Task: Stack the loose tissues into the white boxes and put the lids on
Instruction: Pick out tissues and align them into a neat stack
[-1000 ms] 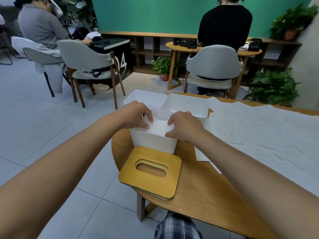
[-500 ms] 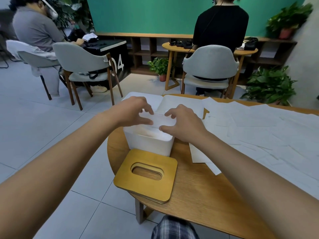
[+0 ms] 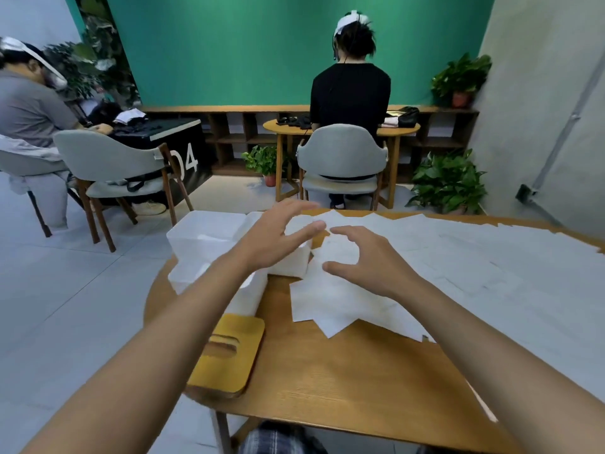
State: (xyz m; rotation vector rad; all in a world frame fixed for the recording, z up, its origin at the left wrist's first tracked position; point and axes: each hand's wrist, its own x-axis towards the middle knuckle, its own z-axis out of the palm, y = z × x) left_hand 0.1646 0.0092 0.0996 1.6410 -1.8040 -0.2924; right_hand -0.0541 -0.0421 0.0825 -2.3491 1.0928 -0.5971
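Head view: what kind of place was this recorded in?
Probably a data-collection studio with several stations: a person in black and a person in grey sit at separate tables wearing head rigs, and the black table is marked 04. A green wall backs the room.

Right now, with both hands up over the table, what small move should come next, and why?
Probably lower the right hand onto the loose white tissues just beneath it and gather a few. Both it and the left hand are open and hold nothing, the white plastic boxes stand uncovered, and the yellow wooden slotted lid lies on the round wooden table.
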